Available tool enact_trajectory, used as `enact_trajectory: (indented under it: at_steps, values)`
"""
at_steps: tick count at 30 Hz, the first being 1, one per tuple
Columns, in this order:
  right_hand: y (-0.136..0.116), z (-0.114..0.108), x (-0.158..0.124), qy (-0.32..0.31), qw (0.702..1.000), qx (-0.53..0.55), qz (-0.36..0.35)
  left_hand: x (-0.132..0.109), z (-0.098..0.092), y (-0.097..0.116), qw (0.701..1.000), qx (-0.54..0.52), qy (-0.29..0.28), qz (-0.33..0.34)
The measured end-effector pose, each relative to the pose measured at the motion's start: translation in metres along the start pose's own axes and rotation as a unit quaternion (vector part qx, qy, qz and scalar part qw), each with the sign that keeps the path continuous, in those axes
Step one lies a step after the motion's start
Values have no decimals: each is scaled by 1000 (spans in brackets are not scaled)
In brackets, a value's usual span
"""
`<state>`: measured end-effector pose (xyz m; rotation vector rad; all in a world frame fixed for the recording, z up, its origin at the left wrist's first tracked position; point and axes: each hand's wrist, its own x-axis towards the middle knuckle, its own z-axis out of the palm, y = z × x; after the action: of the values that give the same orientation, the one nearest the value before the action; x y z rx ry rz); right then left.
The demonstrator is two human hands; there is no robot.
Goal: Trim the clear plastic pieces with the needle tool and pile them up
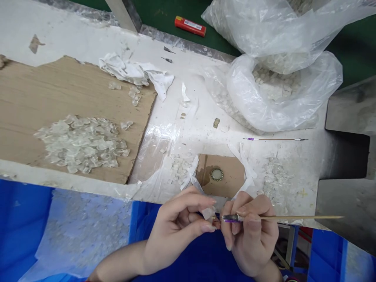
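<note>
While the left hand (179, 231) pinches a small clear piece (208, 213) of glass or plastic between thumb and fingertips, just past the near table edge, the right hand (249, 235) grips a slim wooden stick tool (282, 217) near its purple-banded metal end. The piece looks light, hard, brittle and slippery, best held by its edges. A heap of similar pieces (80, 143) lies on cardboard (44, 98) at left.
</note>
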<state>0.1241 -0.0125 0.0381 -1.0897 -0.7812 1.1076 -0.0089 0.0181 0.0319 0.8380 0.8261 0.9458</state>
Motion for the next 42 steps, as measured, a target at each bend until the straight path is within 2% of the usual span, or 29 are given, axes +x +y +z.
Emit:
enact_trajectory:
  at_steps: [5,11,17,27,32,37,42]
  values:
    - [2,2,-2,13,1000,-1,-27,-1,-1,-3,1000,6,-12,8]
    - [3,3,-2,11,999,-22,-30,-1,1,-1,1000,-16,4,-8]
    - [3,4,-3,7,999,4,-32,2,4,0,999,17,25,26]
    - [4,3,-6,12,999,38,-11,1,5,-2,1000,-10,20,-4]
    - [2,3,-6,6,1000,21,-15,0,4,-2,999,-23,17,-17]
    - [2,1,-3,27,999,28,-20,-2,4,-4,998,-64,7,-21]
    - [14,-19,8,94,985,-112,-96,0,6,-6,993,-114,-7,-19]
